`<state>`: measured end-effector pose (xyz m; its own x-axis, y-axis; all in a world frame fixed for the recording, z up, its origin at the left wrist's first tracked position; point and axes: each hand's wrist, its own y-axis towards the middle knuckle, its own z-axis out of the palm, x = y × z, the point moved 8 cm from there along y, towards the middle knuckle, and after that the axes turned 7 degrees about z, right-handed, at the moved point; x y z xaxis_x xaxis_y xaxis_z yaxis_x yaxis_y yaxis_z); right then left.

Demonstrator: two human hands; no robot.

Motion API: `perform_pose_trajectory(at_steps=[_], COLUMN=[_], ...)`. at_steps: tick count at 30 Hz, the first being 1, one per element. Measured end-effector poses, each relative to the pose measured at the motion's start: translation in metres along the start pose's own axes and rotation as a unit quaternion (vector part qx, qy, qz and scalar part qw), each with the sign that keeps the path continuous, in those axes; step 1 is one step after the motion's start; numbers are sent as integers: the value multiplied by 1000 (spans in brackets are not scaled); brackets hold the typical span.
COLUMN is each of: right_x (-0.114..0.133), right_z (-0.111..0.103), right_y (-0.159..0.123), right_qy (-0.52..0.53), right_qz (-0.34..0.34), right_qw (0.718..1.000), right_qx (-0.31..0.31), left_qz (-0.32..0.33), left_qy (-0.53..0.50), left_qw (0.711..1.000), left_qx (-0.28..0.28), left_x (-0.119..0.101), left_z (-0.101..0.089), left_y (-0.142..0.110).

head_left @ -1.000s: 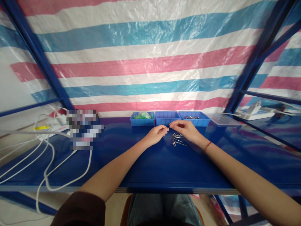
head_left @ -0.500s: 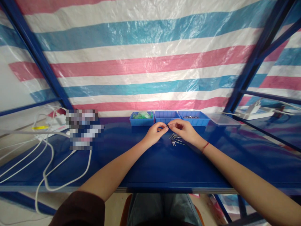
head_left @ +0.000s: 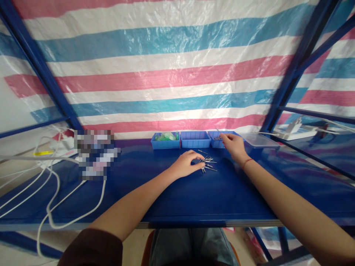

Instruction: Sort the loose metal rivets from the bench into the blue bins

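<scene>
Several small silvery pieces with thin stems, like blind rivets [head_left: 208,161], lie in a loose pile on the blue table [head_left: 177,195]. My left hand [head_left: 188,163] rests at the pile's left edge, thumb and fingers apart and reaching to the pieces. A single rivet [head_left: 202,152] lies just behind the pile. Over the front of the right blue bin [head_left: 216,143], my right hand [head_left: 233,145] has its fingertips pinched. A thin rivet [head_left: 217,129] sticks up at those fingertips. More metal pieces lie inside this bin, partly hidden by the hand.
The middle blue bin [head_left: 195,142] stands beside the left bin [head_left: 165,144], which holds green plastic [head_left: 167,136]. A clear lid [head_left: 260,140] lies at the right. White cables [head_left: 52,207] and a blurred-out item [head_left: 95,153] occupy the left side. Striped sheeting hangs behind.
My hands have come apart. The right hand moved right to the bin; the left hand lowered to the pile. A single rivet now shows behind the pile.
</scene>
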<state>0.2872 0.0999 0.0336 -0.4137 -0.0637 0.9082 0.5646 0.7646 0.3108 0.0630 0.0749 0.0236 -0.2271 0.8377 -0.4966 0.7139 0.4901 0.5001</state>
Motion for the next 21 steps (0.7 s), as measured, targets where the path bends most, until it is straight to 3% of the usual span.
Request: perform_pose_trajectory(at_steps=[3, 6, 14, 21], right_x=[-8, -7, 24, 42], right_z=[-17, -18, 22, 38], right_y=[11, 11, -20, -42], right_qy=[-64, -68, -73, -113], right_qz=[-4, -6, -92, -152], right_qw=[997, 997, 990, 972], right_qx=[-42, -42, 73, 140], left_qz=[22, 27, 46, 22], left_qy=[75, 125, 177, 188], left_qw=[996, 989, 980, 979], left_qx=[48, 78, 79, 77], left_x=[-9, -11, -11, -2], left_z=[6, 11, 7, 5], left_y=[-2, -3, 0, 2])
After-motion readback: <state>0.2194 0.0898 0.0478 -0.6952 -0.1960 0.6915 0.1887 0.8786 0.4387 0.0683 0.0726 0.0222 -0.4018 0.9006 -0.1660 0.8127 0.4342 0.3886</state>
